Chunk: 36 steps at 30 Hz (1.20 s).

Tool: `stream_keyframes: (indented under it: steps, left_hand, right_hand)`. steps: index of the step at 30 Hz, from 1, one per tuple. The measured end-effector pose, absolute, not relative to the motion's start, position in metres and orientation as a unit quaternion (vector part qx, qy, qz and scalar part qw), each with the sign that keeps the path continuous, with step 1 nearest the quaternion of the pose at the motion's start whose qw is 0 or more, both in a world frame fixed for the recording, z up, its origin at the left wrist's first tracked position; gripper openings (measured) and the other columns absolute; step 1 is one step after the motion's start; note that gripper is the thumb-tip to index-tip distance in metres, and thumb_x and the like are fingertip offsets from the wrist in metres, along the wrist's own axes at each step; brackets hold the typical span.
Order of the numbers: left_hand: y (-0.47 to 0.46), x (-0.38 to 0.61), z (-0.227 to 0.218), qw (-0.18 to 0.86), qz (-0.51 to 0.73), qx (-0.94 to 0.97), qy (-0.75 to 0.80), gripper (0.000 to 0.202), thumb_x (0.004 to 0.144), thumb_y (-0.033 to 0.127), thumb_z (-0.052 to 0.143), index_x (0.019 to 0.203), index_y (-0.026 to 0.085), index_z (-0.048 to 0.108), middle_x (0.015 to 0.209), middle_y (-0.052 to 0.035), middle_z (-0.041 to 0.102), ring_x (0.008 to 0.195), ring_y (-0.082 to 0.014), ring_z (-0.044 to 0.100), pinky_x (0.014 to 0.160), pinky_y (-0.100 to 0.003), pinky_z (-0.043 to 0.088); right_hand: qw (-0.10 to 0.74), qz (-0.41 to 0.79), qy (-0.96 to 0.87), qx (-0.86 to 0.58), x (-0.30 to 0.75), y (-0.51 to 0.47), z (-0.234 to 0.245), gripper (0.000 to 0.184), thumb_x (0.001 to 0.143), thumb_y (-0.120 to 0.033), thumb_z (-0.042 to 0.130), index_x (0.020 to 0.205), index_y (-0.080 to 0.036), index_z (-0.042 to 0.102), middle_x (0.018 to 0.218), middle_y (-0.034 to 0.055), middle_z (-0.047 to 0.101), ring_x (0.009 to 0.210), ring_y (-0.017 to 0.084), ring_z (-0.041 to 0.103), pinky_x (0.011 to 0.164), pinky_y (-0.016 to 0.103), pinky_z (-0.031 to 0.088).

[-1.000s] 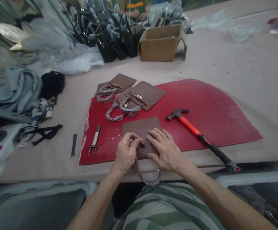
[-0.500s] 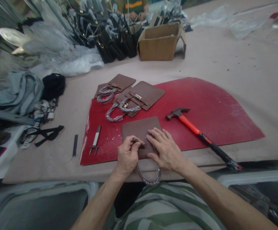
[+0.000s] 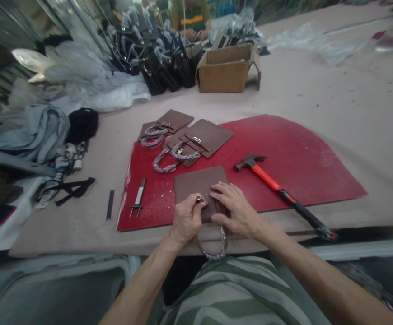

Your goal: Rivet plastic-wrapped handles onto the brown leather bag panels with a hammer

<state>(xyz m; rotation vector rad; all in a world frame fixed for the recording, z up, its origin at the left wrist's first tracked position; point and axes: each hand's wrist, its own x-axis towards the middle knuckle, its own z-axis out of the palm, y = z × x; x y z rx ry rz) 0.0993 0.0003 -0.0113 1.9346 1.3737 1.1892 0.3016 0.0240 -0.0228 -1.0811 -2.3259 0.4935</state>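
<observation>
A brown leather bag panel (image 3: 196, 183) lies on the red mat (image 3: 284, 153) at the near table edge, its wrapped handle (image 3: 213, 248) hanging over the edge. My left hand (image 3: 186, 219) is closed around a small metal punch (image 3: 198, 198) held upright on the panel. My right hand (image 3: 237, 210) lies on the panel's near right part, fingers spread and pressing it flat. A hammer (image 3: 274, 187) with a red and black handle rests on the mat just right of my right hand.
More brown panels with wrapped handles (image 3: 186, 142) lie stacked at the mat's far left. A metal divider tool (image 3: 138, 198) and a black strip (image 3: 110, 204) lie left of my hands. A cardboard box (image 3: 226, 67), black bags (image 3: 159, 58) and another person are at the far side.
My left hand has turned the punch from a slanted hold to upright on the panel. My right hand stays pressed on the panel. The view shifted slightly.
</observation>
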Motion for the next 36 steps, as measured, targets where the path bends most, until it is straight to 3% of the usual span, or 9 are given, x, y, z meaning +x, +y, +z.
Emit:
stream_keyframes:
  steps: [5, 10, 14, 18, 22, 26, 29, 32, 36]
  left_hand:
    - [-0.001, 0.098, -0.016, 0.268, 0.42, 0.708, 0.5, 0.012, 0.093, 0.016, 0.051, 0.091, 0.019, 0.063, 0.082, -0.0027, 0.07, 0.075, -0.014, 0.066, 0.071, -0.023, 0.05]
    - [0.002, 0.098, -0.015, 0.286, 0.412, 0.705, 0.502, 0.011, 0.093, 0.017, 0.052, 0.088, 0.02, 0.061, 0.08, -0.0026, 0.07, 0.072, -0.0145, 0.065, 0.069, -0.024, 0.048]
    - [0.003, 0.098, -0.015, 0.297, 0.398, 0.704, 0.508, 0.01, 0.092, 0.017, 0.052, 0.088, 0.021, 0.06, 0.081, -0.0031, 0.071, 0.075, -0.0154, 0.067, 0.071, -0.024, 0.048]
    - [0.004, 0.098, -0.016, 0.31, 0.399, 0.705, 0.497, 0.011, 0.093, 0.018, 0.052, 0.087, 0.02, 0.061, 0.08, -0.0029, 0.07, 0.074, -0.0151, 0.067, 0.07, -0.023, 0.047]
    - [0.004, 0.098, -0.019, 0.311, 0.404, 0.713, 0.482, 0.013, 0.092, 0.017, 0.052, 0.085, 0.02, 0.061, 0.079, -0.0025, 0.069, 0.073, -0.0145, 0.066, 0.069, -0.023, 0.046]
    - [0.005, 0.097, -0.023, 0.306, 0.399, 0.72, 0.479, 0.013, 0.092, 0.016, 0.051, 0.085, 0.02, 0.061, 0.078, -0.0024, 0.068, 0.071, -0.0143, 0.065, 0.067, -0.023, 0.046]
    - [0.005, 0.096, -0.026, 0.298, 0.396, 0.725, 0.478, 0.013, 0.092, 0.017, 0.051, 0.085, 0.02, 0.061, 0.078, -0.0028, 0.068, 0.071, -0.0142, 0.065, 0.067, -0.023, 0.046]
    - [0.004, 0.096, -0.028, 0.291, 0.4, 0.732, 0.469, 0.014, 0.092, 0.016, 0.05, 0.088, 0.02, 0.062, 0.078, -0.0028, 0.068, 0.071, -0.0143, 0.065, 0.067, -0.023, 0.046]
    - [0.003, 0.096, -0.03, 0.274, 0.405, 0.739, 0.464, 0.014, 0.092, 0.016, 0.049, 0.09, 0.02, 0.062, 0.077, -0.0024, 0.068, 0.068, -0.0145, 0.065, 0.065, -0.024, 0.047]
  right_hand:
    - [0.316, 0.061, -0.779, -0.537, 0.358, 0.036, -0.001, 0.04, 0.092, -0.039, 0.055, 0.121, -0.013, 0.063, 0.124, 0.0189, 0.064, 0.118, 0.033, 0.058, 0.102, 0.051, 0.046]
    - [0.06, 0.001, -0.726, -0.685, 0.41, 0.035, 0.012, 0.034, 0.089, -0.037, 0.054, 0.107, -0.01, 0.064, 0.105, 0.0215, 0.064, 0.093, 0.035, 0.062, 0.076, 0.045, 0.049]
    - [0.046, 0.184, -0.659, -0.728, 0.412, 0.034, 0.019, 0.008, 0.082, -0.027, 0.059, 0.082, -0.019, 0.056, 0.074, 0.0064, 0.058, 0.067, 0.021, 0.055, 0.058, 0.031, 0.04]
    - [0.162, 0.542, -0.479, -0.671, 0.397, 0.033, 0.031, 0.014, 0.07, -0.025, 0.062, 0.076, -0.021, 0.05, 0.063, -0.0018, 0.05, 0.051, 0.012, 0.045, 0.047, 0.024, 0.037]
    - [0.232, 0.635, -0.382, -0.63, 0.377, 0.025, 0.049, 0.021, 0.078, -0.038, 0.059, 0.078, -0.021, 0.047, 0.06, -0.0061, 0.044, 0.04, 0.006, 0.03, 0.036, 0.019, 0.025]
    - [0.318, 0.446, -0.56, -0.622, 0.355, 0.009, 0.085, 0.037, 0.093, -0.056, 0.045, 0.076, -0.023, 0.046, 0.058, -0.0059, 0.044, 0.039, 0.008, 0.036, 0.036, 0.021, 0.026]
    - [0.345, 0.213, -0.725, -0.556, 0.346, -0.005, 0.108, 0.035, 0.098, -0.049, 0.042, 0.074, -0.024, 0.044, 0.055, -0.005, 0.046, 0.042, 0.011, 0.042, 0.042, 0.024, 0.028]
    - [0.287, 0.049, -0.833, -0.471, 0.346, -0.016, 0.11, 0.029, 0.1, -0.035, 0.039, 0.073, -0.025, 0.041, 0.05, -0.0052, 0.046, 0.039, 0.012, 0.041, 0.044, 0.028, 0.023]
    - [0.203, -0.025, -0.88, -0.429, 0.346, -0.022, 0.113, 0.026, 0.101, -0.027, 0.039, 0.075, -0.025, 0.041, 0.049, -0.0059, 0.047, 0.035, 0.013, 0.042, 0.043, 0.029, 0.02]
